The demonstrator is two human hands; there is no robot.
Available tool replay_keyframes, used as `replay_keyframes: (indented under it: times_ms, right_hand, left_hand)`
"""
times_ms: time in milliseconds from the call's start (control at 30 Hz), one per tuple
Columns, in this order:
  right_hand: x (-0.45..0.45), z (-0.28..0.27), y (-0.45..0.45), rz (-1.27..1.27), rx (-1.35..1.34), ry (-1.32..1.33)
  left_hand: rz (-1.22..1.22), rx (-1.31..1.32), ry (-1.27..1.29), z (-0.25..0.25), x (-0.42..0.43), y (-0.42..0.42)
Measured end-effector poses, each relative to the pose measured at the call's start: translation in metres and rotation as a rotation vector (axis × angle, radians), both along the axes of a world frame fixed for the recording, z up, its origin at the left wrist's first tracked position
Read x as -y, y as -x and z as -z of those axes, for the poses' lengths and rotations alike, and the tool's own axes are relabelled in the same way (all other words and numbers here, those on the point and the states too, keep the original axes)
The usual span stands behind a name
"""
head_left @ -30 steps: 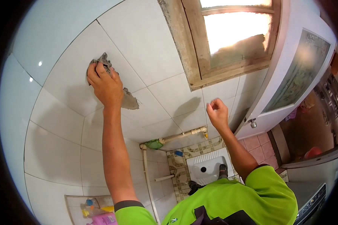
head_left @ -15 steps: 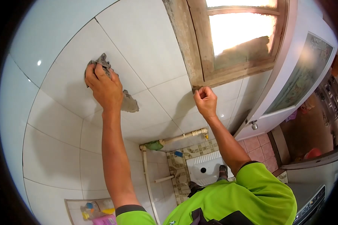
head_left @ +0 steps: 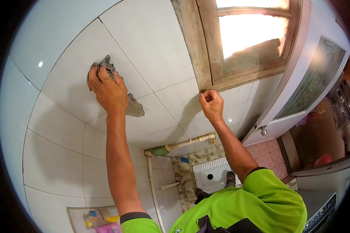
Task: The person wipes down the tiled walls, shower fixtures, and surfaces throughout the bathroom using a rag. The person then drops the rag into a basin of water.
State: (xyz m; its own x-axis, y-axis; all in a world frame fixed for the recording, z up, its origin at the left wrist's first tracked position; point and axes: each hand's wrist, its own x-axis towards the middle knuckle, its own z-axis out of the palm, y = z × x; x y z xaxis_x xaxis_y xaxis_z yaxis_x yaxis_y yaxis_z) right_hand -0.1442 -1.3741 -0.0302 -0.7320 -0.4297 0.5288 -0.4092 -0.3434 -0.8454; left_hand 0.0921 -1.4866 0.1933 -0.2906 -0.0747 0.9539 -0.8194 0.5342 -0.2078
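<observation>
High on the white tiled wall (head_left: 163, 50), my left hand (head_left: 109, 93) is closed on a crumpled grey rag (head_left: 107, 64) and presses it to a tile. Just right of that wrist is a rough grey patch (head_left: 135, 106) on the wall, partly hidden by the wrist. My right hand (head_left: 212, 105) is curled into a loose fist by the lower left corner of the wooden window frame (head_left: 245, 79). Nothing shows between its curled fingers. That fist seems to rest against the wall just under the frame.
A white door (head_left: 256, 136) with a glass panel stands at the right. Pale pipes (head_left: 190, 142) run low along the wall. On the floor is a squat toilet (head_left: 206, 171), with my feet beside it. A corner shelf (head_left: 76, 211) holds bottles at the lower left.
Both hands stay almost where they were. The view has shifted very slightly; the rag is in the same place on the tile.
</observation>
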Motion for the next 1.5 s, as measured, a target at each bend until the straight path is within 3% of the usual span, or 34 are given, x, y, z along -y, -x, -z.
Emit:
replay_keyframes:
  times_ms: [100,167,233,300,367,500,733,900,1200,1300,1500]
  right_hand:
    - [-0.054,-0.017,-0.003,0.006,-0.145,-0.008]
    - [-0.107,0.021,-0.005,0.055,-0.163,-0.051]
    - [-0.151,0.068,-0.006,-0.014,-0.008,-0.219]
    - [-0.19,0.128,0.002,0.079,0.095,-0.499]
    - [-0.23,0.169,0.007,0.064,0.052,-0.581]
    - [-0.242,0.194,0.007,0.04,0.046,-0.635]
    - [-0.124,0.051,0.003,-0.059,-0.022,-0.355]
    - [-0.054,0.001,0.004,-0.125,0.07,-0.151]
    - [-0.014,-0.009,0.008,-0.112,-0.07,-0.227]
    - [-0.068,-0.029,-0.001,-0.063,-0.07,-0.223]
    - [-0.127,0.046,0.009,0.004,0.049,-0.349]
  left_hand:
    - [-0.005,-0.002,-0.011,0.001,-0.005,0.0]
    - [-0.036,-0.012,-0.062,0.002,-0.003,-0.001]
    - [-0.034,-0.004,-0.056,0.005,-0.004,-0.004]
    - [-0.007,-0.018,-0.017,0.003,-0.003,0.002]
    - [-0.015,-0.018,-0.019,0.003,-0.002,0.0]
    - [-0.002,-0.003,0.021,0.001,-0.003,0.001]
    - [-0.015,0.002,-0.028,-0.001,-0.008,-0.001]
    - [-0.033,-0.005,-0.074,-0.001,-0.01,0.0]
    - [-0.004,-0.007,0.011,0.004,-0.002,-0.002]
    - [0.039,-0.028,-0.022,0.002,0.001,-0.001]
    - [-0.007,-0.035,-0.046,0.001,-0.005,0.0]
